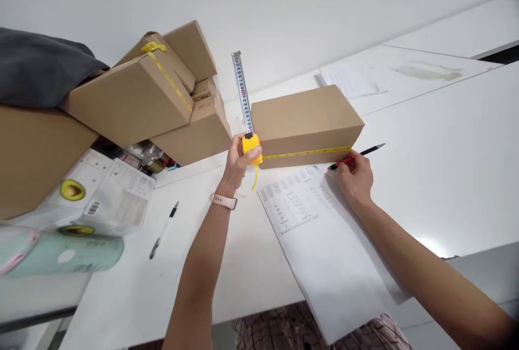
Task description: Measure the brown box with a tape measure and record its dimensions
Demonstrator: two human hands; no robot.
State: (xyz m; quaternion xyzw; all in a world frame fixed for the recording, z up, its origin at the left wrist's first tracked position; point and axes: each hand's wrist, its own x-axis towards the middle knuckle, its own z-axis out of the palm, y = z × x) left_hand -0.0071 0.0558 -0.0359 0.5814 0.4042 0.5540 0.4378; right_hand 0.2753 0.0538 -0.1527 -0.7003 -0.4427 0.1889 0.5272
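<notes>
My left hand (235, 163) is wrapped round a yellow tape measure (251, 149), thumb across its case. The tape's metal blade sticks up and away from me, along the left end of a closed cardboard box (310, 117) with a strip of yellow tape on its near side. Pinched in my right hand (357, 178) is a black-and-red pen (371, 150), near the box's right front corner. Beside that hand lies a printed sheet of paper (332, 269); its upper part carries rows of text too small to read, and its lower end hangs over the table's edge.
Several cardboard boxes (133, 96) are stacked at the left, with dark cloth (44, 68) on top. Nearer are an avocado-print package (117, 193), a mint-green bottle (81, 252) and another pen (164, 230). More papers (348, 80) lie behind the box on the white table (438, 177).
</notes>
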